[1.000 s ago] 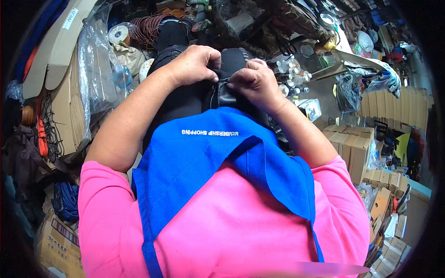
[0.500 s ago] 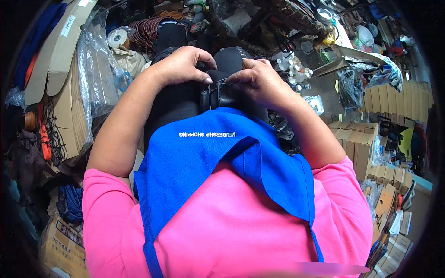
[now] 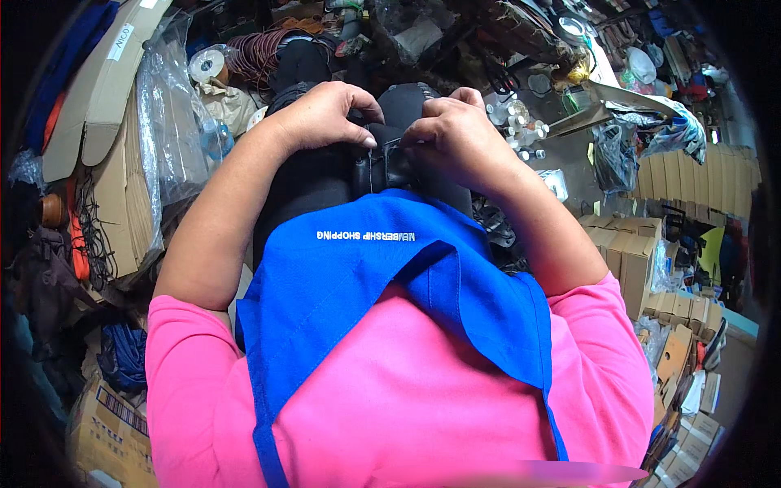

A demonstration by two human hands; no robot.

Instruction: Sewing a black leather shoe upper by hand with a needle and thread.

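My left hand (image 3: 321, 115) and my right hand (image 3: 457, 137) meet over my lap, both pinching a small black leather-like piece (image 3: 382, 165). Fingertips of both hands press on its top edge, and the thumbs are curled under. The black piece rests on my dark trousers (image 3: 309, 175), just above the edge of my blue apron (image 3: 382, 285). Most of the piece is hidden by the fingers and the apron. I wear a pink short-sleeved shirt (image 3: 390, 407).
Flat cardboard sheets in clear plastic (image 3: 167, 138) lean at the left. A coil of reddish wire (image 3: 264, 49) and a tape roll (image 3: 205, 63) lie ahead. Small white bottles (image 3: 521, 130) sit on the floor at right. Stacked cardboard boxes (image 3: 626, 244) stand at right.
Both hands have shifted slightly on the black piece, with the fingers drawn closer together at its top edge. The view has tilted a little.
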